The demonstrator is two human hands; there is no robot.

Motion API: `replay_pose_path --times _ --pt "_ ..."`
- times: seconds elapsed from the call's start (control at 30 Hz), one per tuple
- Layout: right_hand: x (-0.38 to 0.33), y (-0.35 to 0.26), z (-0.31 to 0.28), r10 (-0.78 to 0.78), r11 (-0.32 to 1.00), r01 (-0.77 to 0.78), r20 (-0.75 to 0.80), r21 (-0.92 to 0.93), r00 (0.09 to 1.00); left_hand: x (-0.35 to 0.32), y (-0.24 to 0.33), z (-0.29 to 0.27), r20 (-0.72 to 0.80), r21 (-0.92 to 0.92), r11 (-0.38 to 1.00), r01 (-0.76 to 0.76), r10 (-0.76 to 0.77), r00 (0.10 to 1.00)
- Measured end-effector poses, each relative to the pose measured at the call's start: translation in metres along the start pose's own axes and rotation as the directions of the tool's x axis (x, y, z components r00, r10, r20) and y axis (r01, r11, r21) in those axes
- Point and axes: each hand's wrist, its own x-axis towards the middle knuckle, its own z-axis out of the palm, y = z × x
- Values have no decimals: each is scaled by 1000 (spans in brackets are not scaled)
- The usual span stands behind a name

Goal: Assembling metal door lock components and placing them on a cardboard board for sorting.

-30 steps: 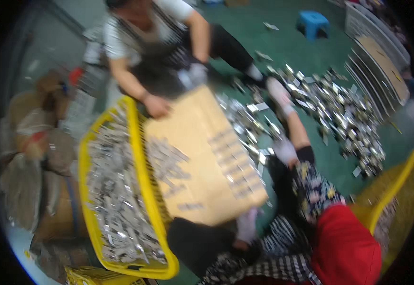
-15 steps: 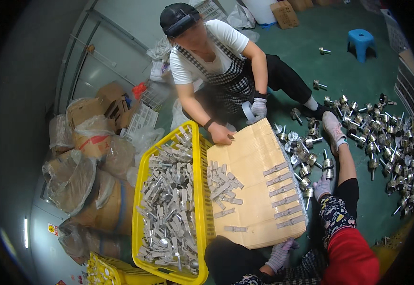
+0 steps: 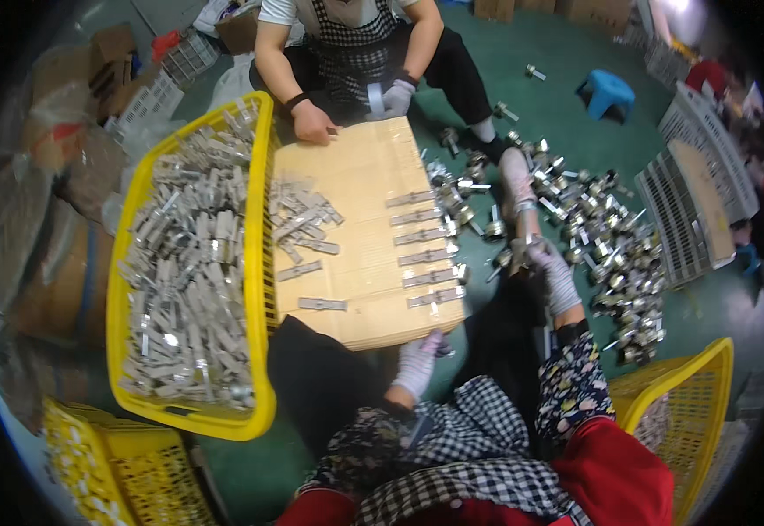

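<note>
Along the near edge of the tan cardboard sheet [image 3: 360,280], your left grey-white gloved hand [image 3: 415,366] is resting; your right grey-white gloved hand [image 3: 554,273] is hanging over your black-trousered leg [image 3: 506,307]. What either is gripping, I cannot tell. Six flat grey metal clips [image 3: 423,257] are lying aligned; others are lying loose, apparently unarranged. Half a second ago, your right hand was left of that leg; the row is staying at six.

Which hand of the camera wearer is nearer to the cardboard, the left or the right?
Left. The left hand is at the near edge of the cardboard; the right hand is apart from it, off to its right.
</note>
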Motion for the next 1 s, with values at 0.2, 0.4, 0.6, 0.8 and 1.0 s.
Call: replay_pose_path --times 0.2,0.4,0.6,0.8,1.0 --pt "-74 -48 103 -283 463 540 460 -703 842 5 -11 1 -3 90 995 -30 31 1000" --pt "-70 -14 141 -309 184 767 704 -615 639 5 -10 6 -11 -12 1000 4 -5 1000" --pt "-69 6 151 -381 -186 842 827 -507 414 3 -11 10 -37 126 992 -28 33 999" --pt "-70 12 161 -356 -186 840 832 -510 426 13 -26 8 -29 172 985 -26 31 999" --pt "-60 24 157 -377 -205 889 871 -410 315 6 -16 7 -62 456 882 -119 165 984"
